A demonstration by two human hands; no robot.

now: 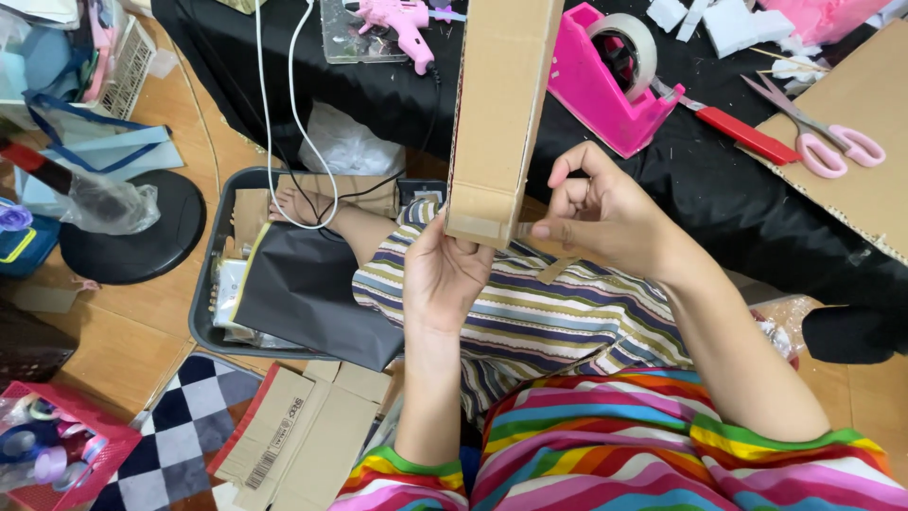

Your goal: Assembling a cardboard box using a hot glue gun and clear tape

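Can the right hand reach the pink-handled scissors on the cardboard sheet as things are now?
Probably yes, but not freely: the right hand is pinching tape at the cardboard strip. The scissors lie uncovered on its side, with nothing between.

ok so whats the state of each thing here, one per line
cardboard piece: upright, lower end held by both hands
left hand: gripping the cardboard's bottom edge
right hand: pinching a brown tape strip at the cardboard's corner
tape dispenser: standing, roll loaded
scissors: lying flat on a cardboard sheet, blades closed
glue gun: lying down, cord attached
flattened box: flat on the floor
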